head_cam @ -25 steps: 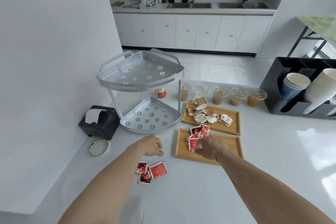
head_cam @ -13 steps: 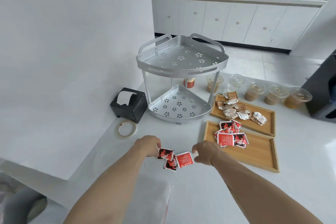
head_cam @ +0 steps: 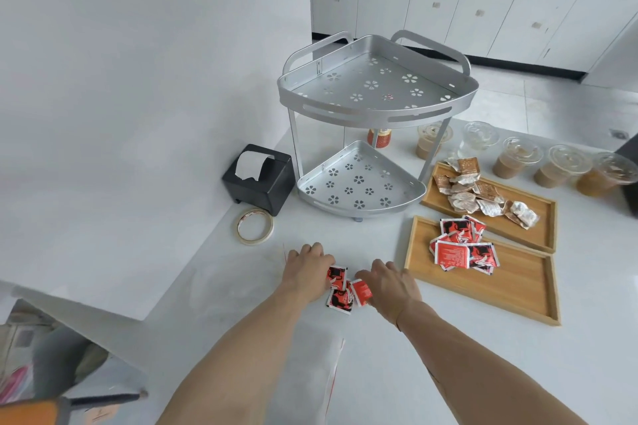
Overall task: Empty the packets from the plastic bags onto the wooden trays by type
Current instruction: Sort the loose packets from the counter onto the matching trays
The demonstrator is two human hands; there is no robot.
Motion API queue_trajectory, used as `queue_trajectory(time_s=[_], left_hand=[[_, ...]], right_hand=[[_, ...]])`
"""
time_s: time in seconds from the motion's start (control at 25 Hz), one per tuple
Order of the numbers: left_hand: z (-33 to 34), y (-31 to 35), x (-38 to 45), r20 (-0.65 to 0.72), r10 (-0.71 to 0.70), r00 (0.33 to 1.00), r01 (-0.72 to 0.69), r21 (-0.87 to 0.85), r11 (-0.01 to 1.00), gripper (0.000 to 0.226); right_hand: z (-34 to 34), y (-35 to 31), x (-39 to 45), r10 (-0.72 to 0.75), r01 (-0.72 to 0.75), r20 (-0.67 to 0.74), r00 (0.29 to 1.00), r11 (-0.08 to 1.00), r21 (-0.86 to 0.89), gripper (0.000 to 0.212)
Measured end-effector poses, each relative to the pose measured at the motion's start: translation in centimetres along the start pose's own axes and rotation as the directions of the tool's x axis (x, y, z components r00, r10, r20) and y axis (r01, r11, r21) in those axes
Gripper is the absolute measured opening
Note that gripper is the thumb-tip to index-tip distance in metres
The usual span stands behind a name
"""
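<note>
Three loose red packets (head_cam: 341,290) lie bunched on the white counter between my hands. My left hand (head_cam: 306,269) curls over their left side, thumb on the top packet. My right hand (head_cam: 392,283) closes in from the right and pinches a packet that is tipped up on edge. To the right, the near wooden tray (head_cam: 507,290) holds a pile of red packets (head_cam: 462,248) at its far left end. The far wooden tray (head_cam: 542,217) holds brown and white packets (head_cam: 480,195). A flat clear plastic bag (head_cam: 324,376) lies under my forearms.
A two-tier silver corner rack (head_cam: 373,93) stands behind the hands. A black tissue box (head_cam: 257,179) and a tape roll (head_cam: 254,226) sit to its left by the wall. Several lidded drink cups (head_cam: 559,166) line up behind the trays.
My right hand left the near tray and came back to the loose red packets. Both hands have since closed in, pushing those packets into a tighter bunch.
</note>
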State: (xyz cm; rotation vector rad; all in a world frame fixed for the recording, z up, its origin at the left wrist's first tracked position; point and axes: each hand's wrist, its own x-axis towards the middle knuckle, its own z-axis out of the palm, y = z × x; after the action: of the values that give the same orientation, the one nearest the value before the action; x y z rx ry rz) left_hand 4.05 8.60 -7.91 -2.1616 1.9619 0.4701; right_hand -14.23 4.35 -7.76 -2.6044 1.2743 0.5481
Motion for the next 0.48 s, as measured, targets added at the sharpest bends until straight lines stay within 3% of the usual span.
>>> queue_trajectory(time_s=[0.16,0.36,0.48], left_hand=[[-0.1,0.6,-0.1,-0.030,-0.048,0.998,0.044,-0.120,0.992,0.027],[-1.4,0.4,0.0,0.155,-0.043,0.987,0.091,-0.319,0.943,0.023],[-2.2,0.5,0.2,0.268,0.033,0.963,0.071,-0.369,0.927,0.037]], right_hand=[[0.8,-0.2,0.3,0.058,-0.056,-0.045,0.997,0.998,0.028,0.054],[0.3,1.3,-0.6,0.108,-0.107,-0.004,0.994,0.987,0.117,0.022],[0.2,3.1,-1.8,0.197,-0.205,0.057,0.979,0.943,0.264,0.019]])
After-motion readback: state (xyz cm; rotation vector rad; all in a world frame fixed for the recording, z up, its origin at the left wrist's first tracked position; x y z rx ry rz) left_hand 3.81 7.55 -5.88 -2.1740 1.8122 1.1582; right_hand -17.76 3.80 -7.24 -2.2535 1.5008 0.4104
